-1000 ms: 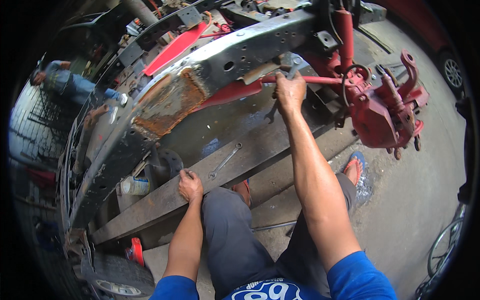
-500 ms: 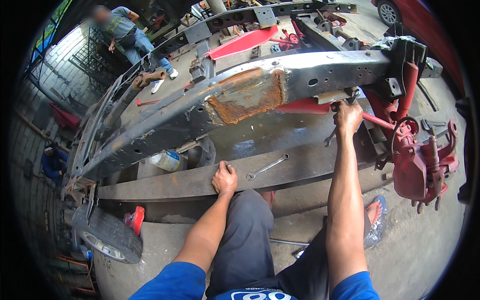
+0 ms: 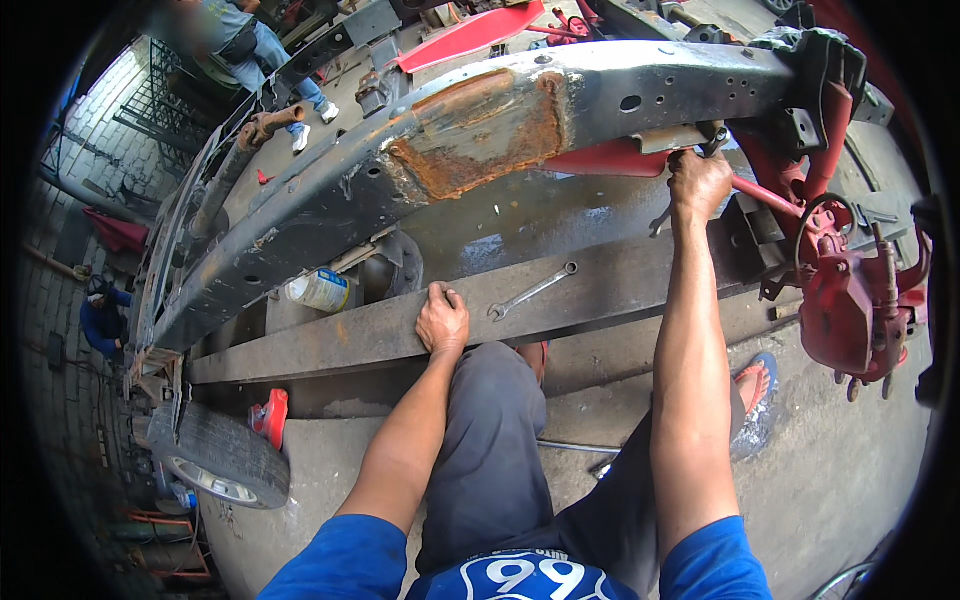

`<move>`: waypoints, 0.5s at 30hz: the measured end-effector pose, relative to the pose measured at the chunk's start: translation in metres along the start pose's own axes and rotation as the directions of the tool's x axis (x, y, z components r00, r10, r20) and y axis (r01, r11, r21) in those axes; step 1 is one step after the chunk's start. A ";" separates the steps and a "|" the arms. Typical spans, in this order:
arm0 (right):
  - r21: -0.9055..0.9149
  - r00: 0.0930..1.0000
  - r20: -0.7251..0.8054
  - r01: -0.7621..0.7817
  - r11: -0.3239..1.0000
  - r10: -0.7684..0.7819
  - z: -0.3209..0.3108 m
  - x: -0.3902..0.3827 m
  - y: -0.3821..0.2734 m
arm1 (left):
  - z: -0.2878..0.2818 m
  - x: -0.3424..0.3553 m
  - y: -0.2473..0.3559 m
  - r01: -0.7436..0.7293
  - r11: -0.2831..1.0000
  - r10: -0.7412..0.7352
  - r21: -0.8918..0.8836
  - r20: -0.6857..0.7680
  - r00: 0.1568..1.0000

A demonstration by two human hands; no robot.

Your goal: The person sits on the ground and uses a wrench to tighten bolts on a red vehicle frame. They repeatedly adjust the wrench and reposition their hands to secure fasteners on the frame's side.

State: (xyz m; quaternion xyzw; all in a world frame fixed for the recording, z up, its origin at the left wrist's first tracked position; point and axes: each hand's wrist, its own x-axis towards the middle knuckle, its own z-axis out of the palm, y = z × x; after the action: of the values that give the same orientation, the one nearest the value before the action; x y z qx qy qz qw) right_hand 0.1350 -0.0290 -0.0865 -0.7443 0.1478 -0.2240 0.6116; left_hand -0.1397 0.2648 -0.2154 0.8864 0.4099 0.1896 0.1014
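My right hand (image 3: 697, 182) is closed around a wrench (image 3: 660, 223) beneath the dark frame rail (image 3: 300, 205), beside a metal bracket (image 3: 660, 140) and a red rod (image 3: 765, 197). The wrench's upper end is at the bracket; its open jaw hangs below my fist. My left hand (image 3: 441, 318) grips the upper edge of a long steel beam (image 3: 610, 285) with curled fingers. A loose combination wrench (image 3: 530, 291) lies on that beam to the right of my left hand. The rail carries a rusty plate (image 3: 475, 135).
A red axle assembly (image 3: 840, 330) sits at right. A tyre (image 3: 235, 460), a red jack-like object (image 3: 272, 415) and a bucket (image 3: 315, 292) are at lower left. A standing person (image 3: 255, 55) is beyond the rail; another in blue (image 3: 108, 320) crouches far left. A long bar (image 3: 575, 448) lies by my feet.
My view has turned left since a second ago, so the scene appears farther right. My right hand stays on the wrench under the rail, and my left hand stays on the beam.
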 end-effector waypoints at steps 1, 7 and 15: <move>-0.014 1.000 -0.002 0.023 1.000 -0.023 0.001 -0.001 0.000 | 0.000 0.000 0.000 -0.001 1.000 0.001 0.004 -0.002 1.000; 0.269 0.989 0.145 -0.068 0.961 0.030 -0.001 0.000 0.006 | -0.001 0.000 0.001 0.039 0.999 -0.040 0.035 0.031 0.999; -0.069 0.990 -0.004 0.142 0.988 -0.142 0.000 0.006 0.008 | -0.001 0.000 0.002 0.009 1.000 -0.010 0.020 0.013 1.000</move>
State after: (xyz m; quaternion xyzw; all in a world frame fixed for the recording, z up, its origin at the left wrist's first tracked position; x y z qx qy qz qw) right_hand 0.1405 -0.0333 -0.0930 -0.7723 0.1046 -0.2652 0.5676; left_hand -0.1394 0.2634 -0.2137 0.8867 0.4153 0.1791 0.0961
